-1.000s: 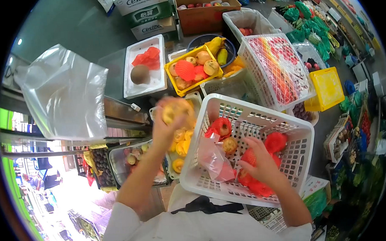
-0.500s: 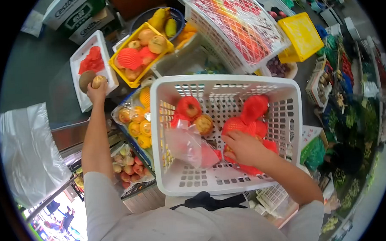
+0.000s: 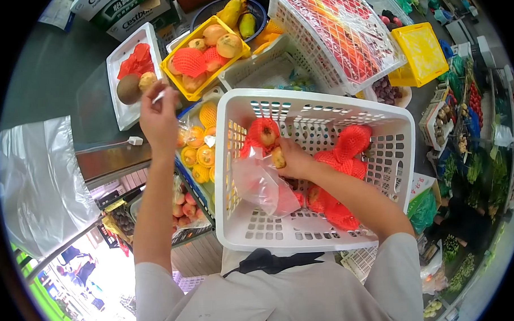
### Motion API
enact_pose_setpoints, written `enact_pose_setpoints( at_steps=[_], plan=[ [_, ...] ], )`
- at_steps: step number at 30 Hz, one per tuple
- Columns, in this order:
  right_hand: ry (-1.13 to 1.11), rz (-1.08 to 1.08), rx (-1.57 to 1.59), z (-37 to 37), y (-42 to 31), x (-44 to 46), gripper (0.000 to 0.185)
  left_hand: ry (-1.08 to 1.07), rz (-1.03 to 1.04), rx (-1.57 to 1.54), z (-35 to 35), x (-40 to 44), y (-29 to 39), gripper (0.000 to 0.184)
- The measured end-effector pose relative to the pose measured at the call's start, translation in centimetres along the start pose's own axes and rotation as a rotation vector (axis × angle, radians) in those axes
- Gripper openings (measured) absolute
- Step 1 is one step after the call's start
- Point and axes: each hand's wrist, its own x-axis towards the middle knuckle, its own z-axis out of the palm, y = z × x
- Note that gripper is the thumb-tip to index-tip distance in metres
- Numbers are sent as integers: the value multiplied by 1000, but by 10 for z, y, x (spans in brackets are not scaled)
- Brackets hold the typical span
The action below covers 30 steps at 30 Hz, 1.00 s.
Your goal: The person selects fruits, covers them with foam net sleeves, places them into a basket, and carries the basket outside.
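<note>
Holding a round fruit (image 3: 278, 158) inside the white basket (image 3: 305, 239), the right hand (image 3: 295, 161) had its grip clamped on it, fingers at its side, likely because so curved a shape could slip. Red net sleeves (image 3: 351, 142) covered fruit to either side, presumably as padding against bruises, and a clear plastic bag (image 3: 257, 180) lay slack just beside. The basket's tall walls seemed suited to stopping anything rolling out. Near a foam box (image 3: 123, 115) on the desk (image 3: 68, 102) hung the left hand (image 3: 158, 116), fingers bent; blur and something white there left me unable to tell its grip. A brown fruit (image 3: 129, 89) sat beside a paler fruit (image 3: 147, 81), apparently penned by the box's sides.
</note>
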Motion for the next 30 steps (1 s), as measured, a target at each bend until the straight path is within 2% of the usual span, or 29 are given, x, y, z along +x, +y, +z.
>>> enact_pose_setpoints(
  at_steps=[1,2,3,4,5,7,8,9,10,11,12,14,16,18,19,21,22,24,25,26,28,30],
  plan=[
    [-31,2,53,-5,1,0,90,-62,39,-34,7,-26,26,29],
    [-38,-6,48,-18,-5,-5,90,-178,164,47,10,-48,42,28],
    [-148,133,173,-42,-18,-13,89,-375,261,31,9,-66,63,32],
    [-262,265,295,-63,-27,-19,89,-550,231,4,12,-84,90,38],
    [-252,275,421,-74,-22,-28,84,-720,130,-22,13,-98,101,50],
    [-240,242,662,-101,-45,-49,73,-879,228,3,26,-116,116,68],
    [-236,198,771,-123,-68,-62,70,-864,233,14,33,-125,120,68],
    [-238,183,763,-129,-83,-71,70,-916,239,84,41,-133,122,77],
    [-125,107,908,-131,-98,-79,61,-971,244,152,44,-136,122,87],
    [-10,30,1052,-132,-104,-82,55,-965,251,155,46,-130,121,87],
    [-9,19,1049,-129,-97,-78,55,-970,284,92,48,-119,118,89],
    [-55,68,1325,-115,-71,-65,53,-976,316,39,43,-107,112,92],
    [-65,96,1439,-100,-48,-48,52,-668,182,-133,23,-92,97,87],
    [89,332,653,-61,-17,-34,59,-389,287,80,1,-54,73,82],
    [92,324,665,-46,-5,-33,59,-295,174,50,-7,-35,56,82],
    [97,292,254,-20,13,-32,73,-105,-5,9,-19,11,11,83],
    [104,286,267,-9,14,-29,73,-18,-77,-2,-24,38,-14,85],
    [148,170,233,10,18,-26,86,224,-305,34,-33,87,-61,87],
    [121,161,174,23,19,-17,99,345,-304,177,-35,113,-84,87],
    [127,165,172,22,11,-10,99,467,-309,321,-41,136,-106,87],
    [124,143,435,18,-14,5,106,419,-90,588,-63,180,-148,89],
    [173,175,439,24,-28,20,110,366,-269,737,-66,204,-149,99]
  ],
)
